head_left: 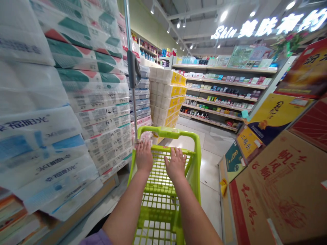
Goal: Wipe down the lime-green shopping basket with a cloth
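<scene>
Basket (197, 170) between tissue packs (102, 109) on the left and boxes (283, 183) on the right, shelves (224, 82) beyond

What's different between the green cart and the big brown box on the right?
The green cart is bright green plastic-looking, while the brown box is cardboard-coloured with red writing.
The green cart is full of grid holes; the brown box has solid sides.
The left hand and right hand rest at the green cart's bar; neither touches the brown box.

Bright ceiling spotlights (223, 16), glaring white sign (266, 27), blurred, stretched edges
</scene>
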`<state>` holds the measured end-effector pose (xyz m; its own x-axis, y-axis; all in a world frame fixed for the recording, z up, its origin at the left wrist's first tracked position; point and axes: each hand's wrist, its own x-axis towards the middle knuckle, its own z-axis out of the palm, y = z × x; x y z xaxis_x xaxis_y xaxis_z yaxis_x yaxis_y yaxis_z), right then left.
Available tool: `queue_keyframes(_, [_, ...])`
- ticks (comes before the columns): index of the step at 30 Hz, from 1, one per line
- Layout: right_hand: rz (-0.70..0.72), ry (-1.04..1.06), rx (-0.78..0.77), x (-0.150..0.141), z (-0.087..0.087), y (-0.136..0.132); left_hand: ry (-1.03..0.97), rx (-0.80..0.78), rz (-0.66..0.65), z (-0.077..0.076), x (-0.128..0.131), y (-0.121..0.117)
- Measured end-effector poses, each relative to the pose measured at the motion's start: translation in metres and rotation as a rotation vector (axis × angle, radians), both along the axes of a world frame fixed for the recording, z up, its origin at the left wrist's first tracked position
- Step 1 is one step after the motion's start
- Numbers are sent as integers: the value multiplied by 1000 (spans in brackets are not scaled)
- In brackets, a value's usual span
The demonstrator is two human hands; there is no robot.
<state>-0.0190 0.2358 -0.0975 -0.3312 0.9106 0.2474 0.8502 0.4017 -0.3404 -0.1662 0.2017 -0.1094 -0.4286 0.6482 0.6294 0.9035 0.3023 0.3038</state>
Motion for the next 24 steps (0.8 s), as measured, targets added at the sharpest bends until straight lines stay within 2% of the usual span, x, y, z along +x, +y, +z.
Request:
queue_keyframes(3, [3,17,-4,2,0,1,-22,-74,-91,-5,-3,6])
queue_keyframes(6, [0,31,-17,4,1,1,-26,-63,-150,-7,-6,7])
queue_keyframes(10, [9,26,-36,3,3,-1,-57,39,-52,-6,-1,9])
queue_keyframes(11, [8,22,-40,2,4,-1,-48,47,-75,-5,1,9])
queue_keyframes(15, [-1,24,-34,2,3,0,-1,-4,-330,-1,4,10])
queue_keyframes(16, [-1,27,-30,3,3,0,-6,-4,-323,-1,3,10])
queue_keyframes(20, [1,37,-20,4,3,1,-42,33,-119,-4,0,9])
queue_keyframes(24, [-1,42,-23,3,1,1,-20,-15,-267,-10,-3,10])
